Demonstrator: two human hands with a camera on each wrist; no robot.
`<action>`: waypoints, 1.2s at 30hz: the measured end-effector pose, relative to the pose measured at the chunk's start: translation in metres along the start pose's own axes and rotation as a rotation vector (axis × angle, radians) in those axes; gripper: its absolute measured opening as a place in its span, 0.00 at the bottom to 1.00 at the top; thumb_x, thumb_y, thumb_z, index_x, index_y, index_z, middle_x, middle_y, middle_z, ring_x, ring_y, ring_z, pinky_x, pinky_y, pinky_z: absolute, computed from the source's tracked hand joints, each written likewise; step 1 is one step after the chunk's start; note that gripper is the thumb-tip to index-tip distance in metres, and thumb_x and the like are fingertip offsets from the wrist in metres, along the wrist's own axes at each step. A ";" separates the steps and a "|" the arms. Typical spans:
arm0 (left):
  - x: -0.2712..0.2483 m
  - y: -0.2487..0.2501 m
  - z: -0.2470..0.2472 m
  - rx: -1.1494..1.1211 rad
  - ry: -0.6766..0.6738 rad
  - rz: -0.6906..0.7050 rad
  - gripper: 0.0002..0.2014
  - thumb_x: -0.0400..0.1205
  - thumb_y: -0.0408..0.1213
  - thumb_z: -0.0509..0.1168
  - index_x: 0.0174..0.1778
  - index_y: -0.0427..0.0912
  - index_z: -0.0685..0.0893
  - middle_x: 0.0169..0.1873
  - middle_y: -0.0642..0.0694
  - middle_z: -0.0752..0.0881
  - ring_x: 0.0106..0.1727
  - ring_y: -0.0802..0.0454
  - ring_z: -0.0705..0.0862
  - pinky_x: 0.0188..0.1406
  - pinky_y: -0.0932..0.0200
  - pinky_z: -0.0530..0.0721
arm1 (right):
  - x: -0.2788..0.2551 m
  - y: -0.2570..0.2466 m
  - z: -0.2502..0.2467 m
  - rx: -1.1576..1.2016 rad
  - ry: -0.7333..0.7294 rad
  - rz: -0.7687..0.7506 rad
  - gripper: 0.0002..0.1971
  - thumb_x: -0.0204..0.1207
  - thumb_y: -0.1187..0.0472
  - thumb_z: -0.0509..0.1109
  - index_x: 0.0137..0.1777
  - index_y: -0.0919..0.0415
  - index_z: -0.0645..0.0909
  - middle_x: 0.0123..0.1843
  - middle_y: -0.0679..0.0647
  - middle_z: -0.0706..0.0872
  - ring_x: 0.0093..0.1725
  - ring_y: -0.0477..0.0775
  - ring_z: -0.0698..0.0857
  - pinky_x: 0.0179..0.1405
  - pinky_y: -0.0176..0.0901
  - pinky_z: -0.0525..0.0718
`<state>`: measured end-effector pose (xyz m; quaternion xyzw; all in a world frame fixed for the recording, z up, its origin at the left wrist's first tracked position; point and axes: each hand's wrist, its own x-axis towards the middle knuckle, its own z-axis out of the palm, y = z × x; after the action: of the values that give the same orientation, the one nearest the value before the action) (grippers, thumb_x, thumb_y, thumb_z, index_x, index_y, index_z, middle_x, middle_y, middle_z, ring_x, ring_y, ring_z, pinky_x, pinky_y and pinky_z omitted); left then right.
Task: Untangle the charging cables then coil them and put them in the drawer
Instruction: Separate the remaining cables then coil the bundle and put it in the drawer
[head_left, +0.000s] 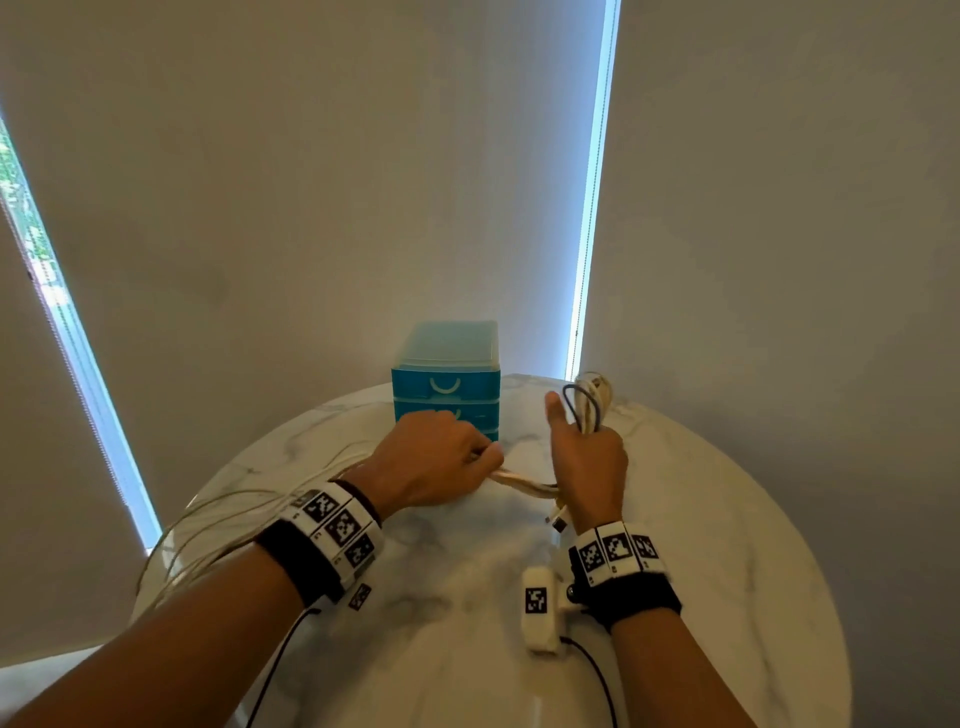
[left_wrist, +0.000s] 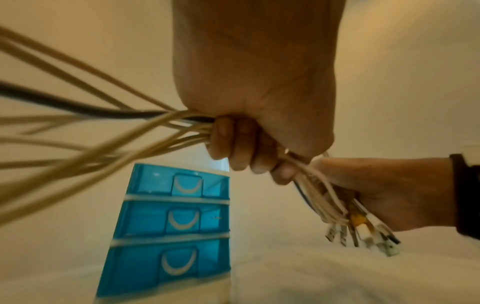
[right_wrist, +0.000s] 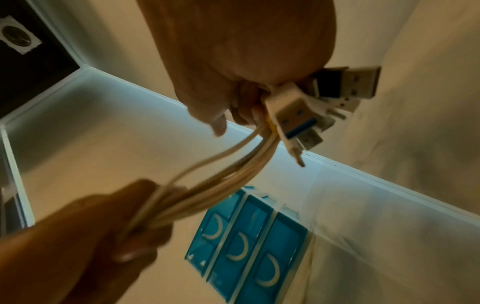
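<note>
A bundle of white charging cables (head_left: 524, 480) with one black cable runs between both hands above the round marble table (head_left: 727, 519). My left hand (head_left: 441, 462) grips the bundle in a fist (left_wrist: 244, 144); the loose lengths (head_left: 234, 509) trail off to the left over the table edge. My right hand (head_left: 587, 457) grips the coiled part, whose loops (head_left: 589, 400) stick up above the fist, thumb raised. The USB plugs (right_wrist: 324, 98) hang out below the right hand (left_wrist: 363, 230). The blue three-drawer unit (head_left: 447, 384) stands behind the hands, all drawers closed.
A closed blind fills the wall behind the table, with bright window strips (head_left: 592, 208) at the right and the left (head_left: 52, 312). The drawer unit (left_wrist: 171, 226) sits near the table's far edge. Thin black sensor leads (head_left: 275, 670) run from both wristbands.
</note>
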<state>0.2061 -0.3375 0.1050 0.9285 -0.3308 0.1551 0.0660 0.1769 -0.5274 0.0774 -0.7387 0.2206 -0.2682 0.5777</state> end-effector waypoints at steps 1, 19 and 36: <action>0.001 0.001 -0.005 -0.014 0.062 0.044 0.26 0.93 0.58 0.56 0.30 0.53 0.83 0.27 0.51 0.85 0.28 0.55 0.80 0.36 0.58 0.82 | -0.006 -0.002 0.000 -0.011 -0.071 0.005 0.37 0.73 0.19 0.70 0.33 0.57 0.82 0.34 0.54 0.88 0.38 0.57 0.88 0.44 0.54 0.89; 0.047 -0.004 -0.044 -0.199 -0.257 -0.095 0.24 0.90 0.54 0.67 0.37 0.40 0.93 0.28 0.48 0.87 0.27 0.56 0.79 0.35 0.60 0.78 | -0.034 0.010 0.032 -0.017 -1.018 0.093 0.17 0.73 0.59 0.85 0.58 0.63 0.88 0.42 0.57 0.90 0.37 0.55 0.87 0.46 0.51 0.89; 0.038 0.001 -0.015 -0.004 0.015 0.062 0.20 0.81 0.46 0.79 0.68 0.64 0.86 0.67 0.54 0.79 0.60 0.55 0.82 0.50 0.58 0.78 | -0.032 0.012 0.033 0.147 -0.839 0.391 0.20 0.68 0.75 0.62 0.20 0.54 0.69 0.27 0.58 0.69 0.21 0.55 0.70 0.21 0.43 0.74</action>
<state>0.2294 -0.3576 0.1322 0.9164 -0.3595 0.1634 0.0655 0.1740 -0.4856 0.0552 -0.6848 0.0834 0.1528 0.7076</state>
